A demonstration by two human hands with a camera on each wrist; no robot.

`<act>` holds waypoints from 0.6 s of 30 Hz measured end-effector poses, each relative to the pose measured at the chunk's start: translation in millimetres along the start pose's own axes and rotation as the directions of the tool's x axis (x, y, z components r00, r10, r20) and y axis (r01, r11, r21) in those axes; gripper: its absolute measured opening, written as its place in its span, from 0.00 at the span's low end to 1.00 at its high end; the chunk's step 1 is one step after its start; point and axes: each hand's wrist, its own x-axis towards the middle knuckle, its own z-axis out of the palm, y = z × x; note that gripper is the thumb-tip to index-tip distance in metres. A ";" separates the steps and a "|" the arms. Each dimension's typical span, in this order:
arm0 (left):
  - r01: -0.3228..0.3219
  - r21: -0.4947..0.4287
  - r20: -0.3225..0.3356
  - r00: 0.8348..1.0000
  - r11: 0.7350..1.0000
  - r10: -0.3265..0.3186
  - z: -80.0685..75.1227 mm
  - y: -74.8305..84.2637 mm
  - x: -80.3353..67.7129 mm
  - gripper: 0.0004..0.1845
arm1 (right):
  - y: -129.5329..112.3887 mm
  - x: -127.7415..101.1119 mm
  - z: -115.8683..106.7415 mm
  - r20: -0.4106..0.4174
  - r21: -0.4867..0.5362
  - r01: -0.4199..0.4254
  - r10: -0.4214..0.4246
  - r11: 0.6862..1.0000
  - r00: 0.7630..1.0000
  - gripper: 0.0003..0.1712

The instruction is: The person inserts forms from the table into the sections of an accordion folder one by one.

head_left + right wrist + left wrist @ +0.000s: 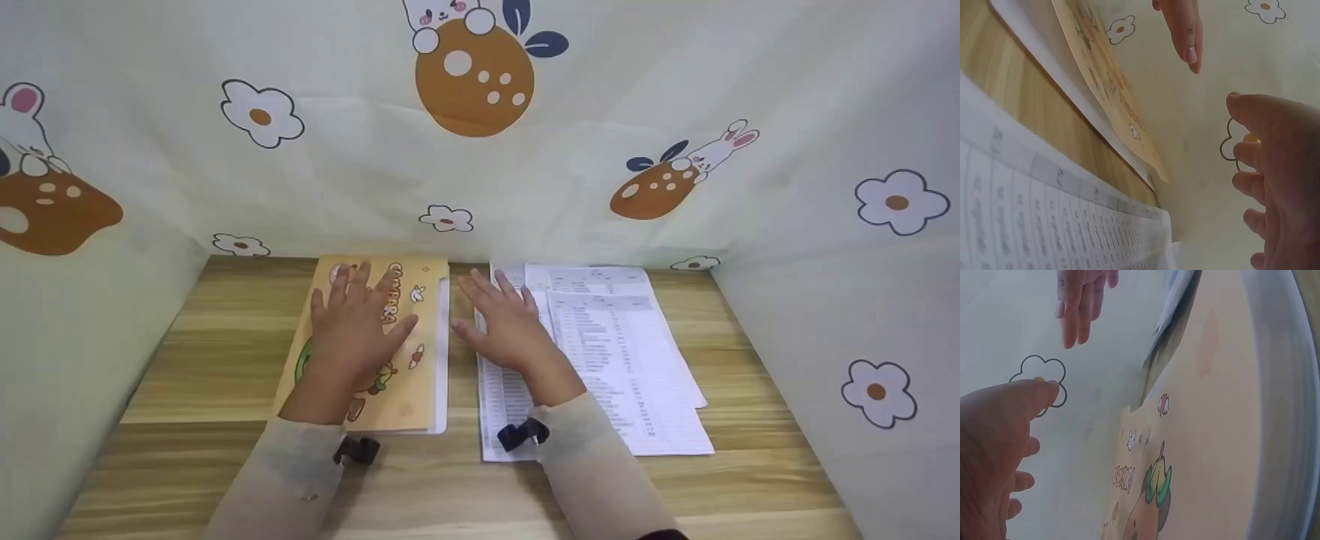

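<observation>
A yellow cartoon folder (pixel 405 352) lies flat on the tabletop (pixel 210 360), left of the printed sheets (pixel 622 360). Left hand (pixel 352 330) over the folder and right hand (pixel 506 326) over the sheets both have spread, empty fingers. The folder looks light, thin, bendable; best lifted at an edge.

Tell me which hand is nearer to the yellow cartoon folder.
Left. The left hand is over the yellow cartoon folder, fingers spread across its cover. The right hand is beside the folder's right edge, over the printed sheets.
</observation>
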 end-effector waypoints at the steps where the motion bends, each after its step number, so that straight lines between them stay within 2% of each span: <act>1: 0.006 0.001 0.002 1.000 1.000 -0.006 0.7 -0.9 -0.7 0.47 | -1.3 0.5 1.9 0.008 0.008 0.007 -0.007 1.000 1.000 0.44; 7: 0.018 -0.027 0.021 1.000 0.999 -0.017 4.0 -3.6 -3.2 0.47 | -2.2 1.6 12.6 0.081 0.035 0.021 -0.024 0.999 0.996 0.45; 14: 0.009 -0.051 0.153 0.988 0.999 -0.001 7.5 -2.3 -5.5 0.47 | 2.2 1.3 23.5 0.164 0.049 0.061 -0.069 0.997 0.984 0.46; 18: -0.023 -0.050 0.191 0.981 0.998 0.033 9.0 -0.8 -6.0 0.48 | 6.5 1.9 29.8 0.193 0.061 0.072 -0.082 0.996 0.978 0.47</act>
